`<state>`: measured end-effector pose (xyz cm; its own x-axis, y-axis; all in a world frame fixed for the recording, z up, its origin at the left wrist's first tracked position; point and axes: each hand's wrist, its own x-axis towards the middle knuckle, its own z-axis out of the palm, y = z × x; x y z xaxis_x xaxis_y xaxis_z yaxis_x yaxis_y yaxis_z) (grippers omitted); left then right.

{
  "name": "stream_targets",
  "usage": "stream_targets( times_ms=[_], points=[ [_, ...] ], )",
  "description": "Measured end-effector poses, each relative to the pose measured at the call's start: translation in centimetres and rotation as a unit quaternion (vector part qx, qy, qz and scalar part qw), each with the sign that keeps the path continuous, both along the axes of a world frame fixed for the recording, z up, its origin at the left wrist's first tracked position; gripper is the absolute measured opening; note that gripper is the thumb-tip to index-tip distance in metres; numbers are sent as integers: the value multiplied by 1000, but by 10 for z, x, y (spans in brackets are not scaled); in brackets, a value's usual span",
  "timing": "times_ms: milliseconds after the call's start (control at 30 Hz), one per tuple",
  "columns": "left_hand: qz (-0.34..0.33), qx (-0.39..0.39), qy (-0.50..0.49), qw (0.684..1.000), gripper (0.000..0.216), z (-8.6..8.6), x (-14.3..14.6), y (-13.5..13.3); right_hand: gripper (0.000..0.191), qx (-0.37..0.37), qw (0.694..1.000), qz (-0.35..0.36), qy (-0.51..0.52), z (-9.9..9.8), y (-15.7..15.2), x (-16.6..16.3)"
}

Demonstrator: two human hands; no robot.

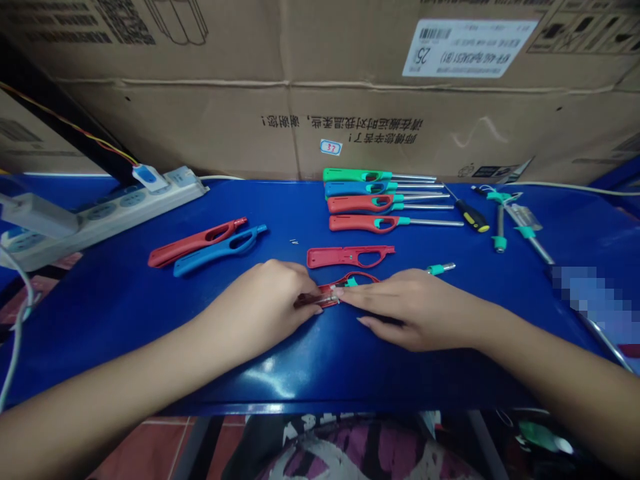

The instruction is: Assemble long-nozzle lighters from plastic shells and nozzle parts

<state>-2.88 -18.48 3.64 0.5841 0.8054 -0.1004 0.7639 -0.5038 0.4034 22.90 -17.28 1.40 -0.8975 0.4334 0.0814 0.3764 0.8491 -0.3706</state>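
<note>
My left hand [273, 293] and my right hand [407, 307] meet over a partly opened red lighter body [350, 283] lying on the blue table [150, 307]. Both hands pinch it near its left end, fingers closed on it. A teal trigger piece shows inside it, and its metal tip [441, 269] sticks out to the right. Just behind it lies a loose red half shell [350, 256].
Several finished long lighters [375, 200] lie in a row at the back. A red shell [197, 241] and a blue shell [220, 251] rest at left. A power strip [100, 213], a screwdriver [467, 212], tools [520, 227] and cardboard boxes [300, 87] stand behind.
</note>
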Motion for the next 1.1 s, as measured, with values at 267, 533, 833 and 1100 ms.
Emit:
stream_targets(
  times_ms=[267, 533, 833, 1100],
  points=[
    [23, 32, 89, 995, 21, 2, 7, -11, 46, 10, 1000, -21, -21, 9, -1, 3],
    [13, 73, 89, 993, 18, 1, 5, -12, 15, -8, 993, -117, 2, 9, 14, 11],
    [-20, 148, 84, 985, 16, 2, 4, -15, 13, -42, 993, -110, -5, 9, 13, 13],
    [-103, 142, 1, 984, 32, -9, 12, -17, 14, -56, 993, -104, -9, 9, 15, 11]
  ],
)
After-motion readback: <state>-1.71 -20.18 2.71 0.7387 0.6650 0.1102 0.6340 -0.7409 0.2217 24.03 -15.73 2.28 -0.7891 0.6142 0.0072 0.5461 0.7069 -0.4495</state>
